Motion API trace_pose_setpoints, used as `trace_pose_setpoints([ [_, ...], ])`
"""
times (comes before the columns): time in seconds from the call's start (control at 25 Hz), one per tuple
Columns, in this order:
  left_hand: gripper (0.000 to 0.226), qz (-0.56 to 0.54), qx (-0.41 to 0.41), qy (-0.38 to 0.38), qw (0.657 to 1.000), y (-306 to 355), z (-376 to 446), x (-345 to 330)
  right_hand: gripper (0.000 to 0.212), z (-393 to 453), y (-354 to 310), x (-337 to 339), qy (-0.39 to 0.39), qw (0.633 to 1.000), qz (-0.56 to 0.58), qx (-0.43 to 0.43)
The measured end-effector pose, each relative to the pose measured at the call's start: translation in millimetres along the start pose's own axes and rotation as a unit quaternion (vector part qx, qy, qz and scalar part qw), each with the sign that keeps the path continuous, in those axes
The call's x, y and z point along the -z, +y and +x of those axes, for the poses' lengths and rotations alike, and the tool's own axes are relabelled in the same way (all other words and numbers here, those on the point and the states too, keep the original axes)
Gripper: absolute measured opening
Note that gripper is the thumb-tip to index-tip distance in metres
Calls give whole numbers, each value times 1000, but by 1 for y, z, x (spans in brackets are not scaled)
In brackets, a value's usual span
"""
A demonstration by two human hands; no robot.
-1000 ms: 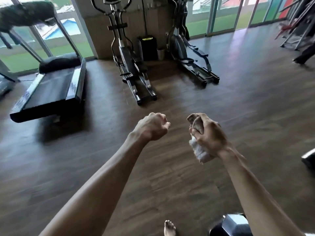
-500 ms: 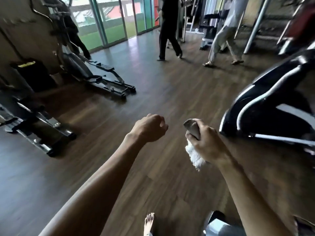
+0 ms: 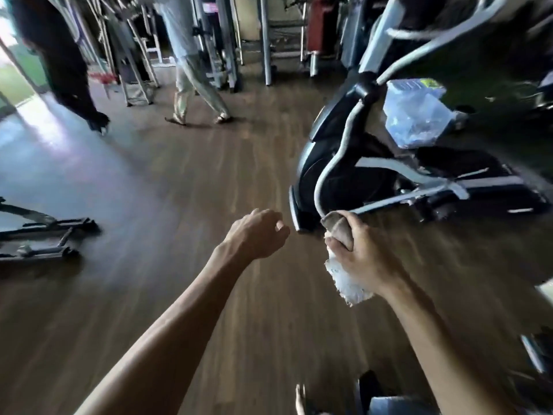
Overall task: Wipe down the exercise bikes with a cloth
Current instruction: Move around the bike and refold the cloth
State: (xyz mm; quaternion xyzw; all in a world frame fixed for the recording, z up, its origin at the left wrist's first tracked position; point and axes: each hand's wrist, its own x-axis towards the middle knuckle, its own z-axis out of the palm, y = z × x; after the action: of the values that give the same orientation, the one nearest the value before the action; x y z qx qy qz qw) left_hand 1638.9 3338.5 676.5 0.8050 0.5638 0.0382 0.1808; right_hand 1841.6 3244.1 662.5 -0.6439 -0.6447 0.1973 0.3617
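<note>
My right hand (image 3: 362, 253) grips a bunched cloth (image 3: 348, 283); its grey end sticks up above my fingers and its frayed white end hangs below my palm. My left hand (image 3: 257, 235) is held out beside it with the fingers curled and nothing in it. A black and silver exercise machine (image 3: 374, 163) stands ahead on the right, blurred, just beyond my right hand. A clear plastic bag (image 3: 416, 115) rests on it.
Two people walk across the wooden floor at the back, one in dark trousers (image 3: 59, 61) and one in light trousers (image 3: 194, 79). The base of an elliptical machine (image 3: 39, 235) lies at the left edge. Metal frames line the far wall. My bare foot (image 3: 300, 399) shows at the bottom.
The view has swung right: the treadmill and ellipticals slid off to the left and the black machine came close on the right. My hands kept their pose, the cloth still held.
</note>
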Motion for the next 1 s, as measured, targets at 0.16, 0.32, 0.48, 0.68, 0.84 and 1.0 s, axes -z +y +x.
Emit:
trace_pose_setpoints([
  [0.16,23,11,-63,-21,998,24,113,-9,38,73,55,12,47,998,22,-42],
  [0.32,24,45,-132,-54,989,63,218,0,39,146,95,41,98,990,11,-104],
  [0.48,22,38,-208,-63,975,113,308,7,40,202,130,72,144,980,-6,-138],
  [0.68,21,-130,-308,-186,924,202,427,-3,27,262,174,119,278,936,-20,-216],
  [0.84,30,-280,-382,-413,778,280,461,-6,22,297,199,157,458,842,34,-284],
  [1.0,49,-288,-488,-464,681,349,488,-22,50,304,211,193,546,758,182,-308],
])
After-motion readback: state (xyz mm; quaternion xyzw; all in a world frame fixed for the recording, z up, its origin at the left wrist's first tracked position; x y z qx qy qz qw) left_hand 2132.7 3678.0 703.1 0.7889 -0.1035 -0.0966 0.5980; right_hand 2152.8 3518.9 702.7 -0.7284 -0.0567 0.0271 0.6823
